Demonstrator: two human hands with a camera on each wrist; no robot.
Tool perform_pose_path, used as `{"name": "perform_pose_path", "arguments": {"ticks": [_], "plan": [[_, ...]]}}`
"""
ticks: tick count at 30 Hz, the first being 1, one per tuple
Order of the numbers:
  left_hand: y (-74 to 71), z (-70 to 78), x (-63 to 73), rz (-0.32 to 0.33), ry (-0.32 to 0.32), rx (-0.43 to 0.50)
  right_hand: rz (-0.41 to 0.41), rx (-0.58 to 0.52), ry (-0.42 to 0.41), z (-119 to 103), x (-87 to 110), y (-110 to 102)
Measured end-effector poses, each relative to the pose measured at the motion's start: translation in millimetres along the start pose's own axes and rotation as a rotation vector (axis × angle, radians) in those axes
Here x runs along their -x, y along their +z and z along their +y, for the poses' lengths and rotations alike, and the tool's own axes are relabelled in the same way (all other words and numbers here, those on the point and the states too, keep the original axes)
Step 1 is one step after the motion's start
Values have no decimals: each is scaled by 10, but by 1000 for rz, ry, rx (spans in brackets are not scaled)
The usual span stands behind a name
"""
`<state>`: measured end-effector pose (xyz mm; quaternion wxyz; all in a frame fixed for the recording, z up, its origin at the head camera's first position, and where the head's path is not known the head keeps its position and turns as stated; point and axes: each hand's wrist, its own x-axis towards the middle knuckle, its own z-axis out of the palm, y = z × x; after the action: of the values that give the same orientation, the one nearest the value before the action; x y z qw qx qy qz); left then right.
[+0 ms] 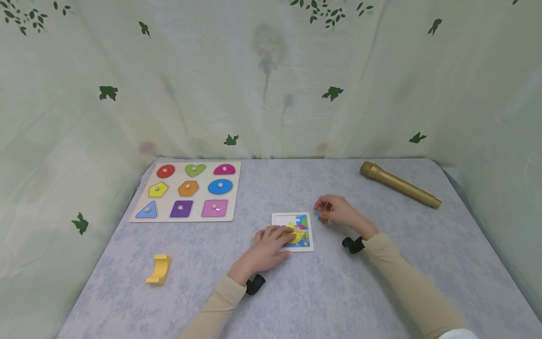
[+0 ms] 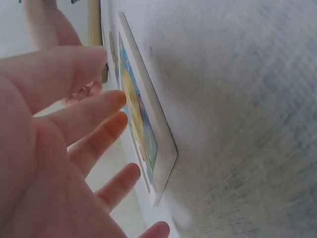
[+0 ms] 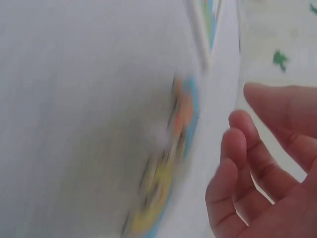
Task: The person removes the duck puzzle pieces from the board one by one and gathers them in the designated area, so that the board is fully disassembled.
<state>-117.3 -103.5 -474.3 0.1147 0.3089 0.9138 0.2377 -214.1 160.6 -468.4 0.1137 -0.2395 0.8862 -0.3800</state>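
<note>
A small jigsaw puzzle [image 1: 302, 230] in a white frame lies flat on the table, its picture yellow, blue and green. Its upper left part shows bare white. My left hand [image 1: 268, 247] reaches over its left side with spread, nearly straight fingers; in the left wrist view the fingertips [image 2: 118, 99] are at the picture. Right of the frame, a loose puzzle piece [image 1: 320, 216] is partly hidden under my right hand [image 1: 338, 212]. The right wrist view shows the piece [image 3: 184, 111], blurred, on the table, apart from the loosely bent fingers [image 3: 237, 141].
A knobbed shape board [image 1: 199, 191] with several coloured pieces lies at the back left. In front of it stands a yellow curved block [image 1: 159, 270]. A gold microphone-shaped stick [image 1: 400, 184] lies at the back right. A pale curtain [image 1: 271, 94] borders the table.
</note>
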Motion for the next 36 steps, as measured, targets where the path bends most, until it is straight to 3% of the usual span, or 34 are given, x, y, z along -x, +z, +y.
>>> {"name": "perform_pose_path", "arguments": {"ticks": [5, 10, 19, 28, 36], "plan": [[13, -11, -25, -28, 11, -12, -88, 29, -58, -130, -128, 181], [34, 14, -46, -55, -13, -14, -121, 67, -47, -154, -176, 297], [86, 58, -88, -22, -38, -110, -117, 98, -54, -209, -160, 370], [94, 67, -102, -25, -61, -107, -104, 123, -83, -287, -149, 409], [92, 76, -105, -35, -71, -98, -62, 62, -91, -236, -170, 376]]}}
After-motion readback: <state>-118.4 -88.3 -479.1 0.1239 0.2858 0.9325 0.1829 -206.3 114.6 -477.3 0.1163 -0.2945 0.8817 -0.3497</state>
